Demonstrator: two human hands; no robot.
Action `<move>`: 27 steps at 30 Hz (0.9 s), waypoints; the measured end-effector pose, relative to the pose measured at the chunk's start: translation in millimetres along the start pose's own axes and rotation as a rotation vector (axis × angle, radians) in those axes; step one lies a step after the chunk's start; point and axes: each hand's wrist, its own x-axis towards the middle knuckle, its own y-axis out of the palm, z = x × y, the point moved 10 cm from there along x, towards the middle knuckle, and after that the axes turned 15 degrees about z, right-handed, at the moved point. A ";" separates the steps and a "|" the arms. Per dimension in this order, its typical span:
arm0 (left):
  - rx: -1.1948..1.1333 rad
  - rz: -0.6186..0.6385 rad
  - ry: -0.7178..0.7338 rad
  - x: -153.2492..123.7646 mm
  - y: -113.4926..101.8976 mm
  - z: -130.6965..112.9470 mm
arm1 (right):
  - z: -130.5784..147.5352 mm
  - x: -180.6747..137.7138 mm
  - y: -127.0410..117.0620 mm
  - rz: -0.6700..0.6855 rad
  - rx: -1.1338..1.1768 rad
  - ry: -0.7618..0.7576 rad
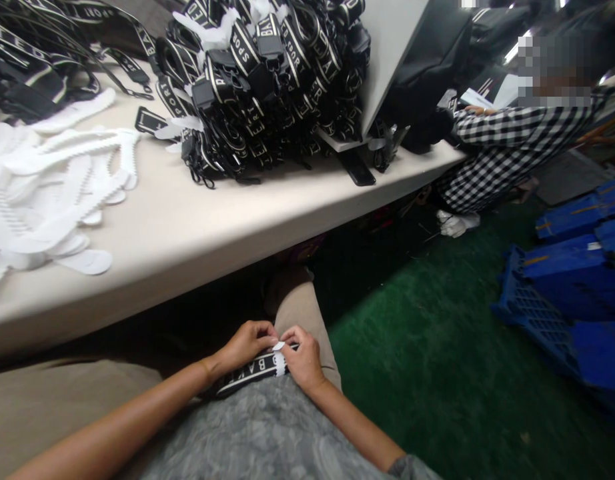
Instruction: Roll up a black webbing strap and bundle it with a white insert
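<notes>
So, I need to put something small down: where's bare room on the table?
The pale table has a bare patch between the white strips and the pile of black straps, continuing along the front edge before that pile. It's crowded at left, under the strips, and along the back, under straps.

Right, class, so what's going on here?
A person works over their lap: the left hand and right hand pinch a white strip that lies across a lettered black strap. More strips lie on the table, beside a heap of bundled straps. Farther right is a co-worker in a checked shirt.
</notes>
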 end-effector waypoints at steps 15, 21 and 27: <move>-0.222 -0.224 -0.168 5.9 13.0 60.5 | 59.0 -8.5 27.0 0.406 -0.562 -0.561; -0.239 -0.057 -0.156 9.4 20.9 47.0 | 41.9 -10.1 17.3 0.443 -0.323 -0.385; -0.103 -0.013 -0.134 12.1 19.5 39.9 | 37.9 -15.6 18.2 0.263 -0.460 -0.382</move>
